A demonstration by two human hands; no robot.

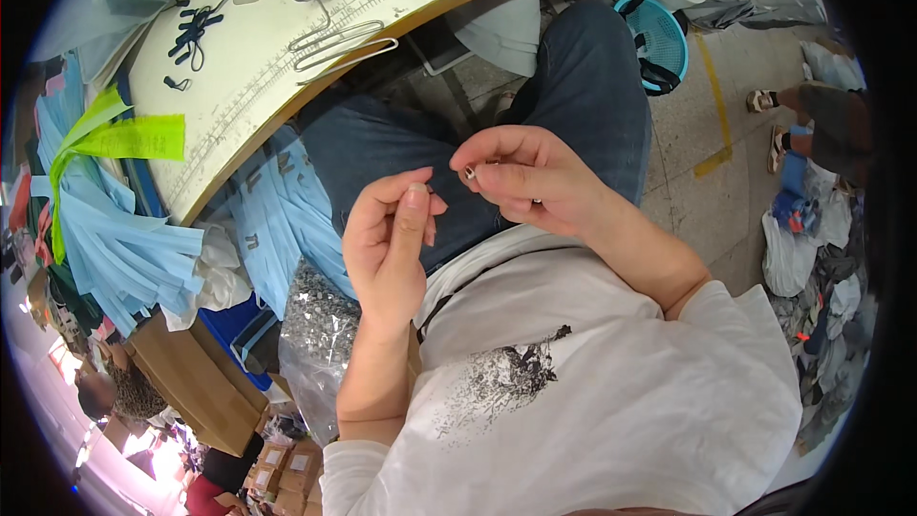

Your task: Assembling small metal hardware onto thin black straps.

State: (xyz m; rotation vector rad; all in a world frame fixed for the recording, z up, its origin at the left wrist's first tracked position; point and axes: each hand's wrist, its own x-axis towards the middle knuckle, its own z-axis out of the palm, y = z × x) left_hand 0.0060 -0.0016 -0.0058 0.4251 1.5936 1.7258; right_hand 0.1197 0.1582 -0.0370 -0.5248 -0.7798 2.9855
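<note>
Above my lap, my right hand (540, 177) pinches a small shiny metal piece (470, 173) between thumb and forefinger. Its exact kind is too small to tell. Just left of it is my left hand (387, 244), thumb pressed to the forefinger and the other fingers curled. Whatever it may hold is hidden. The two hands are close but apart. Beside my left forearm stands a clear plastic bag (315, 325) full of small grey pieces. Light blue fabric strips (291, 201) with small dark fittings hang off the table edge by my left knee.
A pale table (258, 48) with ruler markings curves ahead, bearing a bent wire rack (339, 48) and dark cord pieces (196, 33). More blue strips (124, 239) and a yellow-green strip (134, 137) lie left. A blue basket (659, 38), a cardboard box (196, 382) and another person's legs (812, 115) surround me.
</note>
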